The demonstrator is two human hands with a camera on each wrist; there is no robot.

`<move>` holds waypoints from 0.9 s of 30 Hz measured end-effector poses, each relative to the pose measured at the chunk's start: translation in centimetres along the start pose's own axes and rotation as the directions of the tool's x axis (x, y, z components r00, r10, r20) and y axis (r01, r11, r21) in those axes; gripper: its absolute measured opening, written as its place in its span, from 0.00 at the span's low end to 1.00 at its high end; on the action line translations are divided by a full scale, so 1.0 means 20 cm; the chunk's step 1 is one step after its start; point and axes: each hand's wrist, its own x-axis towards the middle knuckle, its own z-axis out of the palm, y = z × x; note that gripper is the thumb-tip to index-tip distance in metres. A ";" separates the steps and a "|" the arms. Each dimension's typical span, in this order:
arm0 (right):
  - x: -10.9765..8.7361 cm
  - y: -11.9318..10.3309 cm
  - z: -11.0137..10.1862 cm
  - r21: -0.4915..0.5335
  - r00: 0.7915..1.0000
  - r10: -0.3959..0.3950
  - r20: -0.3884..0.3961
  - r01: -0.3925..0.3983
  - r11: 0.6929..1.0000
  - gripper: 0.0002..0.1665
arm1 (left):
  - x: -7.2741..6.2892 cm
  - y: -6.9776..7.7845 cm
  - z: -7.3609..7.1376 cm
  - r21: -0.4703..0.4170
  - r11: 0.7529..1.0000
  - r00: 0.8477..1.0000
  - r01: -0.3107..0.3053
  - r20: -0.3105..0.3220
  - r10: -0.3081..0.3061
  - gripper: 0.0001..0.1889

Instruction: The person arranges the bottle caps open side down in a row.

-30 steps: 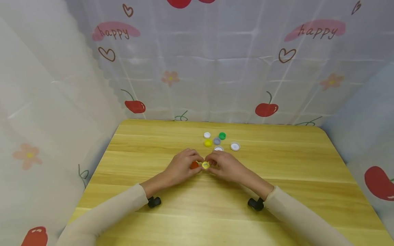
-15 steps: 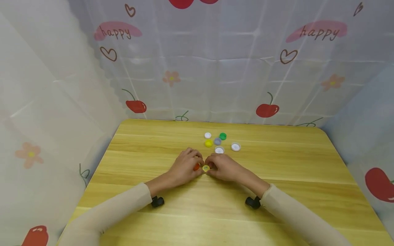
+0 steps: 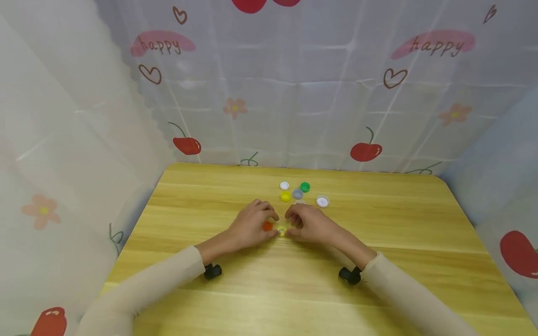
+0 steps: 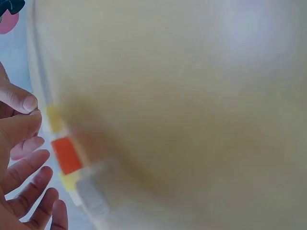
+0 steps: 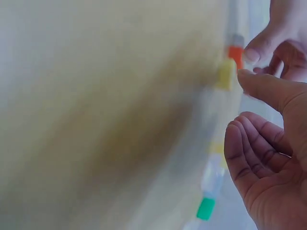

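Observation:
A small yellow cap (image 3: 282, 231) with faint markings stands on the table between the two hands. In the head view the thumbs of my left hand (image 3: 253, 224) and my right hand (image 3: 312, 224) come close to its two sides. Whether they touch it I cannot tell. Each hand's thumb and index finger are spread apart, with no thing seen gripped. An orange-red cap (image 3: 267, 226) lies within the curve of my left hand; it shows blurred in the left wrist view as an orange block (image 4: 67, 155). In the right wrist view the yellow cap (image 5: 225, 74) appears beyond the thumb tips.
Beyond the hands lie a white cap (image 3: 284, 185), a green cap (image 3: 305, 187), another yellow cap (image 3: 285, 196), a greyish cap (image 3: 298, 193) and a white cap (image 3: 322, 202) to the right. One more pale cap (image 3: 300, 203) is partly hidden by my right hand. A printed curtain (image 3: 269, 116) borders the table.
The fingertips of both hands, nearly meeting around the yellow cap before, have parted slightly. My right hand has shifted a little to the right. The other caps stay in place.

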 end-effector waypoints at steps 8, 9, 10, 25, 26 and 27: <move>0.10 0.10 -0.11 -0.007 0.992 0.042 -0.116 -0.043 0.999 0.22 | 0.20 -0.02 -0.11 -0.006 0.997 0.997 0.072 0.037 -0.072 0.19; 0.11 0.11 -0.11 -0.005 0.990 0.055 -0.129 -0.056 0.998 0.21 | 0.23 -0.03 -0.11 -0.003 0.996 0.995 0.089 0.045 -0.089 0.19; 0.13 0.12 -0.12 -0.004 0.988 0.067 -0.140 -0.068 0.998 0.21 | 0.26 -0.04 -0.12 0.003 0.994 0.993 0.107 0.053 -0.107 0.19; 0.31 0.15 -0.12 -0.123 0.976 0.139 -0.166 -0.160 0.979 0.23 | 0.51 -0.10 -0.10 0.091 0.984 0.978 0.154 0.125 -0.165 0.19; 0.31 0.16 -0.12 -0.129 0.975 0.149 -0.162 -0.171 0.977 0.23 | 0.52 -0.10 -0.10 0.094 0.984 0.978 0.151 0.129 -0.162 0.19; 0.32 0.16 -0.12 -0.133 0.975 0.156 -0.161 -0.178 0.975 0.23 | 0.52 -0.10 -0.10 0.097 0.984 0.978 0.149 0.133 -0.161 0.19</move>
